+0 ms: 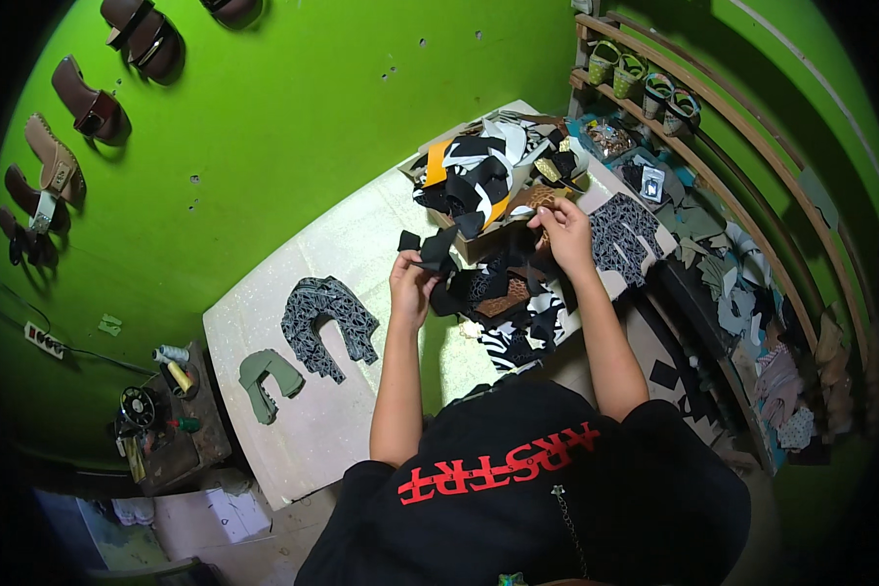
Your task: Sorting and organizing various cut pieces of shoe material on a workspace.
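The wide head view looks down across the table (pixel 361 244)

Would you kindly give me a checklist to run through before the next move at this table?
1. Left hand holding black scraps: ok.
2. Right hand gripping the brown patterned scrap: cannot tell; it is close, but a grip is unclear.
3. Cardboard box filled no higher than its rim: not ok; mixed scraps heap above it.
4. Patterned arch-shaped pieces apart from the loose pile: ok.
5. Green arch-shaped pieces apart from that pile: ok.
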Demonstrator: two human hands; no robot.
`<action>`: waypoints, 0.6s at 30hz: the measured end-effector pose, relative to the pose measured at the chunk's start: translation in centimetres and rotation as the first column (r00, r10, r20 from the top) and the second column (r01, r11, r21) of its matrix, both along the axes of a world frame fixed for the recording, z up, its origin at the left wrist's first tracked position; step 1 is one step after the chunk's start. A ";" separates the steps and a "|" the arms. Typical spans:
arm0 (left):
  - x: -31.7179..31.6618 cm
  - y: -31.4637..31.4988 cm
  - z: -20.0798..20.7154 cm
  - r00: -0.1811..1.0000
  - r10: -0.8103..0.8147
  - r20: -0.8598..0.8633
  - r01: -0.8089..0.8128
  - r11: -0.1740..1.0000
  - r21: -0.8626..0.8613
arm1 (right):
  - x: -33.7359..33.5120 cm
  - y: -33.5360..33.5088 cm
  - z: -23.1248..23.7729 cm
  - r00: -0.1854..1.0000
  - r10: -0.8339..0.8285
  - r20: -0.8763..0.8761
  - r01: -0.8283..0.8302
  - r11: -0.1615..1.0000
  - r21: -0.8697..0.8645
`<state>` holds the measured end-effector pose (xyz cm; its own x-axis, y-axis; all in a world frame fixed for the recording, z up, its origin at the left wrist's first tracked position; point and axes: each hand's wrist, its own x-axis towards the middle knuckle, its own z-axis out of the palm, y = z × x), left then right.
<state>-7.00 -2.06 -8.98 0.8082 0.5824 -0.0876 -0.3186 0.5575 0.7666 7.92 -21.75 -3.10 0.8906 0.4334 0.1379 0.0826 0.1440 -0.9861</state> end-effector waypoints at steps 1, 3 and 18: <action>0.0 0.4 -0.3 0.997 -0.043 0.068 0.044 0.999 -0.014 | 0.2 -0.3 -0.1 1.000 -0.006 -0.005 0.006 1.000 -0.005; 0.0 0.4 -0.1 0.976 -0.127 0.179 0.135 0.990 -0.037 | 0.7 -1.0 -0.3 0.968 0.245 0.057 -0.241 0.968 -0.070; -1.1 0.1 -0.2 0.828 -0.292 0.479 0.470 0.827 -0.308 | -0.3 2.7 -6.2 0.769 0.432 0.470 0.029 0.712 -0.701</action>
